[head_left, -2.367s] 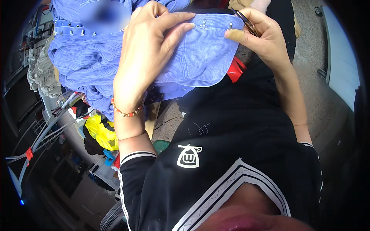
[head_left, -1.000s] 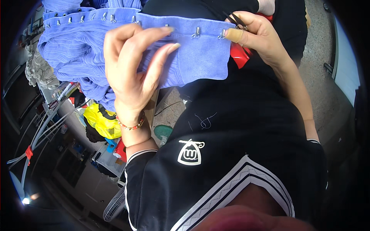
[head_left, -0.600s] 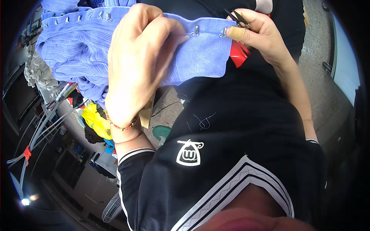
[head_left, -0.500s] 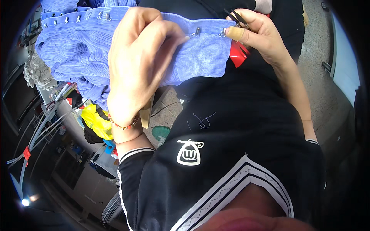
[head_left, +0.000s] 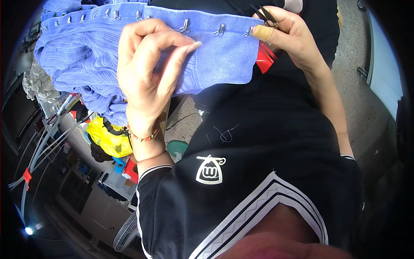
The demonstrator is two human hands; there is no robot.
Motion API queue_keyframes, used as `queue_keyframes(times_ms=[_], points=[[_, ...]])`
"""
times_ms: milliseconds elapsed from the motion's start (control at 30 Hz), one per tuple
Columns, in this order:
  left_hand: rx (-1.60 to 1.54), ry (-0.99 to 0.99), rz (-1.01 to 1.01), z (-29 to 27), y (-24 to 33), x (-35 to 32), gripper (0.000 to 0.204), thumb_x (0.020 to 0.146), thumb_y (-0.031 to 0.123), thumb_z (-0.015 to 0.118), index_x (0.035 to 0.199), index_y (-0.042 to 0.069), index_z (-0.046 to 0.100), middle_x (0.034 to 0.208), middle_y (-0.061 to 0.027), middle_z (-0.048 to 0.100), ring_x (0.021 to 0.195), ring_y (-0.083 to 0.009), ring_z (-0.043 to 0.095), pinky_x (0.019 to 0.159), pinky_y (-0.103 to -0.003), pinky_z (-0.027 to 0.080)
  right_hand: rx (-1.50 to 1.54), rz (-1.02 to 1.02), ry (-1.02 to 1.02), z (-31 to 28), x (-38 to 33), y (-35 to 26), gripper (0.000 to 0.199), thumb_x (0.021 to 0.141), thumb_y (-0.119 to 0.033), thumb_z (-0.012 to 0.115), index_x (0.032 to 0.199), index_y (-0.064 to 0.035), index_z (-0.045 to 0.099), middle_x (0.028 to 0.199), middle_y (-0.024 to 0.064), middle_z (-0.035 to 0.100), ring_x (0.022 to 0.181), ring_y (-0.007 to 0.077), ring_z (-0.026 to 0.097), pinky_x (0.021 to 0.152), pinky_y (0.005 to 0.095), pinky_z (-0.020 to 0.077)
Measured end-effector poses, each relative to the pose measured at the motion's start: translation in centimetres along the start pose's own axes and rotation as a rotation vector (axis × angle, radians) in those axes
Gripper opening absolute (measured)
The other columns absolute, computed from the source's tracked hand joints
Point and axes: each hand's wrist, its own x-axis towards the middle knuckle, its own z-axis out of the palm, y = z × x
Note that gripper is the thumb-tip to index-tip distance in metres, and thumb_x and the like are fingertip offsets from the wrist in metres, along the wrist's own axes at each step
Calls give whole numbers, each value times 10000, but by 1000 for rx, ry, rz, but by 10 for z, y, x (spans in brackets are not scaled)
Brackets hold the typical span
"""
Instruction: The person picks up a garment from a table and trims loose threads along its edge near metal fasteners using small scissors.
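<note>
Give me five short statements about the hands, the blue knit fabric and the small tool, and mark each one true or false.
1. The left hand pinches the blue ribbed knit fabric below its clip-lined edge. True.
2. The right hand is empty. False: its grip holds small black metal snips at the fabric's right end.
3. A row of small silver metal clips runs along the fabric's top edge. True.
4. The fabric lies flat on a table. False: both hands hold it up in front of the black shirt with white stripes.
5. A beaded bracelet sits on the right wrist. False: it is on the left wrist.
</note>
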Motion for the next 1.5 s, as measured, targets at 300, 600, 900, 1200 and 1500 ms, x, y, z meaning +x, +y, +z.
queue_keyframes(times_ms=[300, 600, 900, 1200, 1500], points=[[-76, 151, -21, 7, -1, -10, 201, 723, 1, 819, 882, 50, 706, 929, -76, 649, 858, -193, 626, 737, -287, 512, 126, -14, -27, 4, 0, -12, 129, 924, -120, 709, 1002, -31, 659, 820, -14, 644, 771, 32, 604, 700, 198, 484], [-339, 301, -121, 20, -8, -22, 189, 805, -94, 739, 945, -16, 638, 932, -142, 711, 852, -219, 702, 766, -290, 552, -531, -467, 181, 22, 2, -50, 355, 929, -91, 653, 1267, 13, 613, 967, 44, 620, 789, 107, 543, 721, 239, 432], [-368, 431, -94, 33, -5, -22, 296, 868, -87, 701, 1126, -47, 560, 964, -145, 701, 823, -153, 707, 726, -242, 574, -923, -767, 26, 45, 21, -65, 405, 799, -118, 787, 1172, 8, 689, 903, 53, 610, 689, 138, 560, 577, 241, 451], [-475, 535, -13, 44, -7, -22, 328, 865, -95, 701, 1149, -47, 544, 994, -164, 696, 829, -179, 716, 718, -257, 589, -886, -542, 151, 65, 18, -90, 338, 729, -89, 819, 1045, -23, 719, 848, 85, 606, 736, 215, 627, 624, 290, 525], [-510, 598, -3, 47, -5, -23, 293, 863, -92, 705, 1116, -43, 564, 988, -158, 683, 840, -190, 703, 741, -263, 579, -590, -1693, 470, 54, 90, -20, 317, 754, -91, 811, 1047, -17, 716, 827, 77, 609, 700, 197, 606, 590, 278, 490]])
